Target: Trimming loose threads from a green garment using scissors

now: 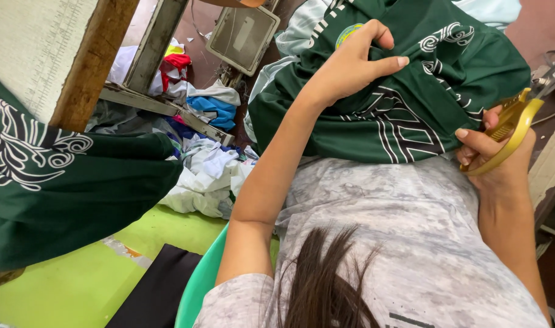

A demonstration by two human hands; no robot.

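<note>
Head view: yellow snips point(513, 130) pointing upper-right, at green garment point(411, 91).

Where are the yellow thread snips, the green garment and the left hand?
yellow thread snips point(515, 130), head view, curved handle.
green garment point(411, 103), head view, printed middle fold.
left hand point(350, 64), head view, back of the hand.

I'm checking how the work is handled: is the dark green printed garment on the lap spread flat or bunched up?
Bunched up: the dark green printed garment lies in heaped folds, gripped by the left hand.
</note>
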